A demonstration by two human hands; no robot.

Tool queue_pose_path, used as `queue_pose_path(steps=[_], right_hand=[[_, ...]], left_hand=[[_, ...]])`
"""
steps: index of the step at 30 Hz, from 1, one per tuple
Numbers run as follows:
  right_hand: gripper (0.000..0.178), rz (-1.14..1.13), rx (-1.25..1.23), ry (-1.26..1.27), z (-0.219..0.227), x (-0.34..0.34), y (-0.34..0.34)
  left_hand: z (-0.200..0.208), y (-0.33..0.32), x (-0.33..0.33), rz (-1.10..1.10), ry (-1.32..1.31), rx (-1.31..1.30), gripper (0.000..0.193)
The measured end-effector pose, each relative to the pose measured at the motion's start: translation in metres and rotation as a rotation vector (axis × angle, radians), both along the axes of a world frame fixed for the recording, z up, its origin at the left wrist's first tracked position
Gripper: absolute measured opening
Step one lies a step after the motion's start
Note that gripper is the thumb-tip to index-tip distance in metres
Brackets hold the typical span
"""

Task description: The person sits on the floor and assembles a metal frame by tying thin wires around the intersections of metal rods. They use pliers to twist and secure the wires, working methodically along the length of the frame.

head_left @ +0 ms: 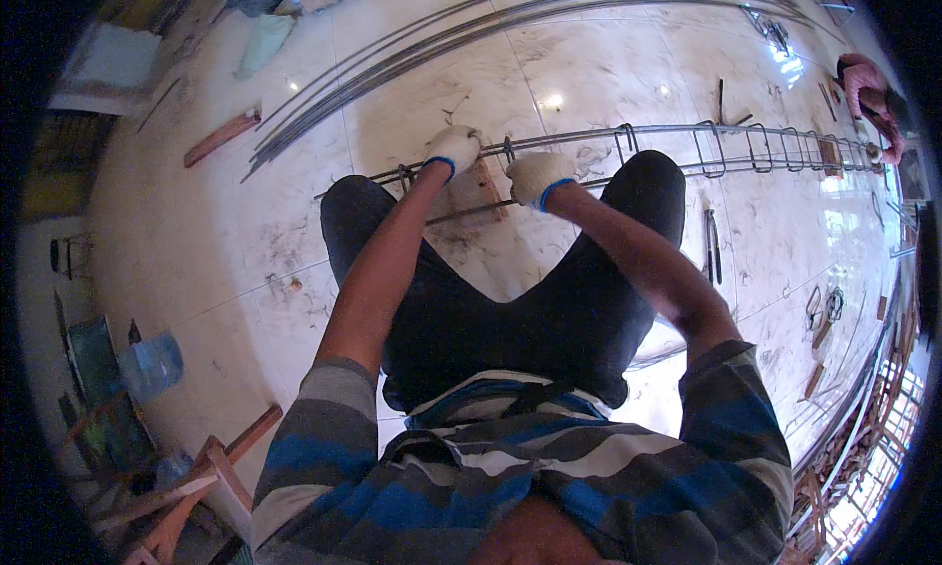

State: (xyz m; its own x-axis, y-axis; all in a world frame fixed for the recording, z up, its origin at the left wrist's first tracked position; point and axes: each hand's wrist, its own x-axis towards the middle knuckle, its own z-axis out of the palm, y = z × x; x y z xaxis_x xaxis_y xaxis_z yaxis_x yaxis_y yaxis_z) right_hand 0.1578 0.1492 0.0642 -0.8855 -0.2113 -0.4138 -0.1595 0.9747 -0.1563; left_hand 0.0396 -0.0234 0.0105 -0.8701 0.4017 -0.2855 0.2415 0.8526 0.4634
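Metal frame lies across in front of the knees, judged part-built: rings spaced along its right stretch, fewer near the hands; left hand closed on upper bar, right hand curled, contents hidden; loose rods apparently unused.

This looks like an indoor building site or a makeshift steel workshop; which of the two is unclear. Long steel bars lie loose across the tiled floor, which is smeared with dark scuffs. A long cage of bars and square hoops stretches over it. A long-handled tool and a timber offcut lie directly on the tiles. Scrap wood is heaped along the right side, rough boards stand lower left, and a co-worker crouches or bends at the cage's far end.
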Motion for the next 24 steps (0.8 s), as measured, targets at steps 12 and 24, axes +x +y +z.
queue_pose_path(steps=[12, 24], right_hand=[[0.016, -0.158, -0.043, 0.288, -0.017, 0.017, -0.006], [0.022, -0.057, 0.016, 0.277, 0.006, 0.020, -0.014]], left_hand=[[-0.051, 0.047, -0.032, 0.103, -0.331, 0.250, 0.033], [-0.011, 0.038, 0.004, 0.204, -0.275, 0.455, 0.028]])
